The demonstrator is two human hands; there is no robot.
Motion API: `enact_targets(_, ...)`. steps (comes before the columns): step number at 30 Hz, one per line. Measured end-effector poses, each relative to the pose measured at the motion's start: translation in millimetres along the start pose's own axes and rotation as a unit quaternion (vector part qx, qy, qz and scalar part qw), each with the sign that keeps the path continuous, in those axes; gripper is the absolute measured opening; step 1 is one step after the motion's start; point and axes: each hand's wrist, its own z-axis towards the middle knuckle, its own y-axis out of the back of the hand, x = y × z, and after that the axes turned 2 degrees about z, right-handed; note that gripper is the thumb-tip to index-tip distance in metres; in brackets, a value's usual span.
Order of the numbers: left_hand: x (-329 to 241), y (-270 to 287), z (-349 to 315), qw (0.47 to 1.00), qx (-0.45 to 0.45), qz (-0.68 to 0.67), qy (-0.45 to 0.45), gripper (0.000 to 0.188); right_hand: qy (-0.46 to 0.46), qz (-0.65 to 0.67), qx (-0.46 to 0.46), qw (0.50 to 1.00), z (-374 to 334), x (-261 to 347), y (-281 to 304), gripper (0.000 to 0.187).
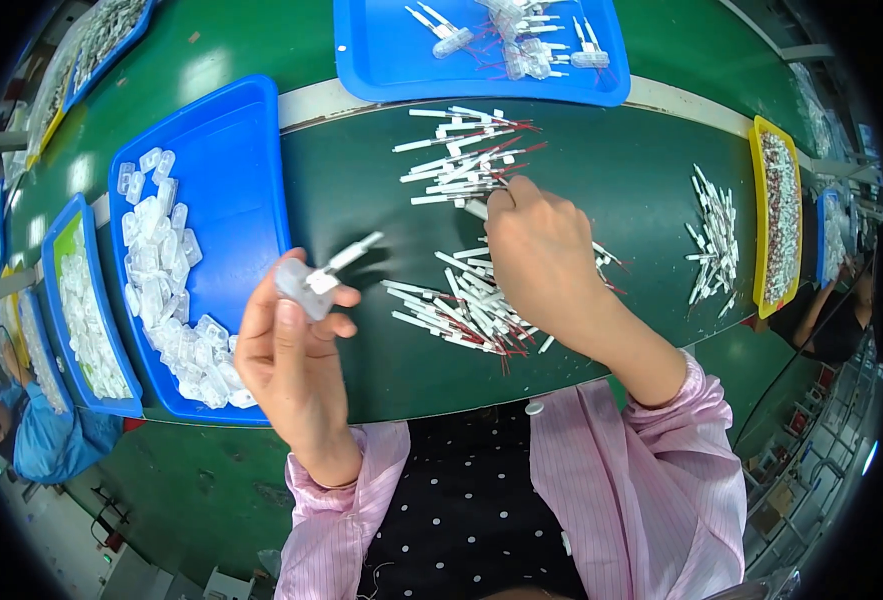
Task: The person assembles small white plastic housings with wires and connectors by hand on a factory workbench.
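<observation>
My left hand (296, 365) pinches a clear plastic housing (304, 288) between thumb and fingers, left of the middle of the green table. A white stick-like part (349, 262) juts from the housing up to the right. My right hand (543, 258) is closed, its fingertips bent down at the right edge of a pile of white sticks with thin red wires (451, 170). What those fingertips grip is hidden behind the hand. A second pile of wired white sticks (466, 305) lies nearer, partly covered by my right hand and wrist.
At left, a blue tray (246, 190) holds many clear housings. A blue tray (361, 75) at the back carries housings with sticks and red wires fitted. More white sticks (713, 240) lie at right, beside a yellow tray (763, 270) of small parts. Other people sit at both sides.
</observation>
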Motion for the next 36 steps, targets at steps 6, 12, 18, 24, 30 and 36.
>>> enact_targets(6,-0.2,-8.7,-8.2,0.990,0.080,-0.101,0.055,0.039,-0.026,-0.041,0.018,0.999,9.1,-1.0,-3.7,0.016)
enact_targets(12,-2.5,-14.6,-10.1,0.981,0.133,-0.130,0.057,0.041,-0.011,0.039,-0.005,0.999,15.6,-7.9,9.8,0.011)
enact_targets(18,-9.7,-25.2,-20.2,0.983,0.134,-0.112,0.061,0.043,-0.025,0.649,-0.109,0.752,-19.5,-1.4,64.1,0.009)
enact_targets(24,-5.1,-31.3,-24.9,0.960,0.188,-0.189,0.082,0.047,-0.012,0.707,-0.102,0.699,-40.0,14.1,73.7,0.012)
enact_targets(30,-3.4,-32.3,-28.8,0.964,0.185,-0.176,0.072,0.048,0.029,0.614,-0.136,0.777,-42.7,11.1,77.4,0.018)
enact_targets(36,-4.2,-33.0,-29.5,0.968,0.180,-0.159,0.071,0.050,0.086,0.519,-0.185,0.830,-46.3,11.0,76.8,0.019)
